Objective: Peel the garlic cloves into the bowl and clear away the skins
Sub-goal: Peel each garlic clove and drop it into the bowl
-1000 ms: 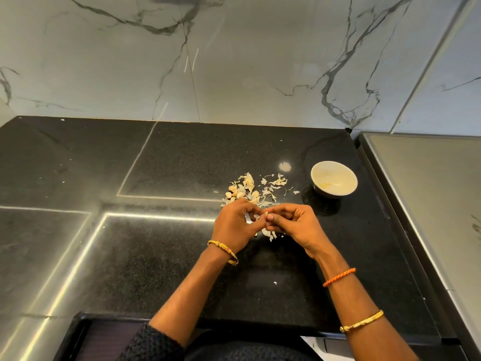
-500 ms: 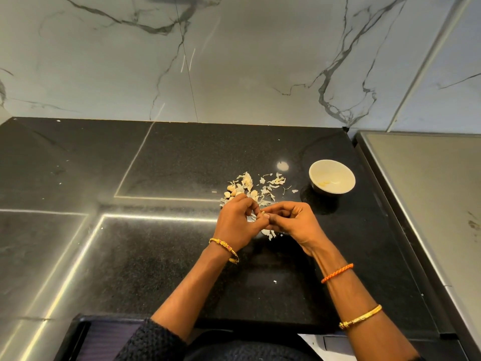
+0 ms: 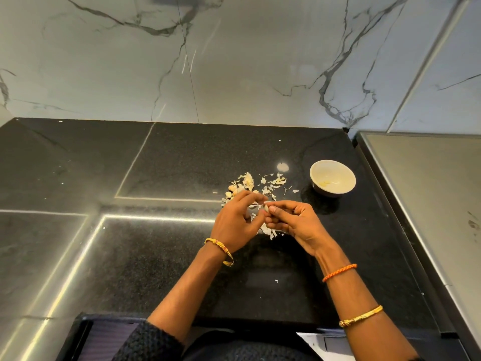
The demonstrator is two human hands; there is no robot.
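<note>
You hold one clove (image 3: pixel 266 206) between both hands, above the counter (image 3: pixel 161 256) and just in front of the skins (image 3: pixel 260 185). Your right hand (image 3: pixel 296 225) pinches it between thumb and forefinger, the other fingers curled underneath. Your left hand (image 3: pixel 235 222) has its fingertips at the clove's far end; they are blurred, so you cannot tell whether they pinch a flap of skin or only touch it.

The clove is likely light, small and firm, so it takes a tight pinch without bruising, but once bare it probably turns slick and can squirt out of a hard squeeze. Hold it by its sides with the right hand and leave the tip free. The skin looks papery, thin and brittle; expect it to tear into flakes, so take it at a loose edge near the tip and pull along the clove.

A few unpeeled cloves (image 3: pixel 231 191) lie at the left edge of the skins. The bowl (image 3: pixel 332 178) stands to the right, near the heap, with what seem to be a few peeled pieces inside.
</note>
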